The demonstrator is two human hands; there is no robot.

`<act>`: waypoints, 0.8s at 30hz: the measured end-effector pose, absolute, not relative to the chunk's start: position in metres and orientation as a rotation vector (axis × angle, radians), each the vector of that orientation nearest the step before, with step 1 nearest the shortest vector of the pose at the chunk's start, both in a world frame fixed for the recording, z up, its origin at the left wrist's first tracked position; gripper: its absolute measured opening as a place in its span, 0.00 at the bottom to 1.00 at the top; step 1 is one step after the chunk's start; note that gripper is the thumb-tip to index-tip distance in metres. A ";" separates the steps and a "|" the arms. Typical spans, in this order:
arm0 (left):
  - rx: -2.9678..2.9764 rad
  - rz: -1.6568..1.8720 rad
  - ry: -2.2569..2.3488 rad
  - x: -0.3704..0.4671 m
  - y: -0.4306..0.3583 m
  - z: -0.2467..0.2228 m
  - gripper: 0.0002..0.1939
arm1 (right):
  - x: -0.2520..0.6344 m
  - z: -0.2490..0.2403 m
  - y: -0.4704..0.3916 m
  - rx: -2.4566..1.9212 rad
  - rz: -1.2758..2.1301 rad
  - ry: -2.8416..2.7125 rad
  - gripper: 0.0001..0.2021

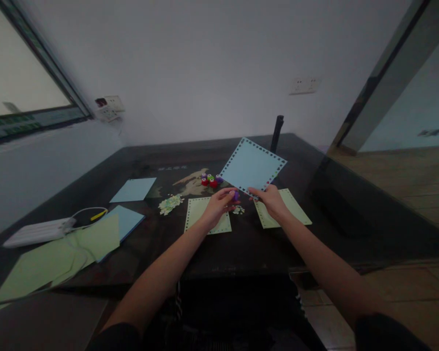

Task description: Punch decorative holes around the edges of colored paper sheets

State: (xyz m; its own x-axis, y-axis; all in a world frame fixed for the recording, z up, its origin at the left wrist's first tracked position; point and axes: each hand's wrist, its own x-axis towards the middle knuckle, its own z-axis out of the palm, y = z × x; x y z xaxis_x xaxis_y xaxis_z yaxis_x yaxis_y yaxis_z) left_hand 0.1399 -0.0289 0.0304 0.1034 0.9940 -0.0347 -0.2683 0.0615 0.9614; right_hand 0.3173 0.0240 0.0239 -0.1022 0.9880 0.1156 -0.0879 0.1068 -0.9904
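My right hand [272,201] pinches the lower corner of a light blue paper sheet [253,168], held tilted above the table. Small punched holes line the sheet's edges. Just left of that corner, my left hand [219,204] closes around a small purple craft punch [235,195]. Beneath my left hand lies a pale green sheet [193,214] with a row of holes along its border. Another pale green sheet [294,207] is partly covered by my right hand and wrist. A few paper cutouts [238,210] lie between the two green sheets.
Several coloured craft punches [210,181] stand behind my left hand. A heap of paper cutouts [170,204] lies to the left. Further left are a blue sheet [133,189], stacked green paper [69,248] and a white power strip [40,232] with cable. A black upright object [277,132] stands at the back.
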 end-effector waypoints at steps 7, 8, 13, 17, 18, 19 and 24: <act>1.009 1.279 0.996 0.143 -0.030 0.033 0.23 | 0.318 0.021 0.028 -0.983 1.096 -1.359 0.18; 1.012 1.280 0.998 0.143 -0.030 0.033 0.22 | 0.318 0.021 0.028 -0.985 1.071 -1.381 0.17; 1.024 1.279 0.978 0.145 -0.030 0.033 0.20 | 0.320 0.018 0.030 -1.024 0.991 -1.474 0.16; 1.016 1.291 0.961 0.145 -0.030 0.033 0.20 | 0.320 0.017 0.031 -1.012 0.992 -1.485 0.16; 1.014 1.295 0.960 0.145 -0.029 0.033 0.20 | 0.320 0.017 0.032 -1.005 0.992 -1.488 0.16; 1.015 1.297 0.959 0.145 -0.029 0.033 0.20 | 0.320 0.017 0.032 -0.999 0.991 -1.490 0.16; 1.014 1.312 0.949 0.145 -0.029 0.033 0.20 | 0.320 0.021 0.029 -1.028 0.993 -1.497 0.15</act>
State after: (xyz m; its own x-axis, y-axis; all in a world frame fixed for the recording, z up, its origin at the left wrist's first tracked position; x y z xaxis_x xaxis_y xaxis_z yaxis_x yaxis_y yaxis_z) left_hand 0.1446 -0.0287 0.0325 0.0417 0.9990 0.0174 -0.2961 -0.0043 0.9552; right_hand 0.3198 0.0291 0.0208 -0.1141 0.9523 0.2830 0.1097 0.2952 -0.9491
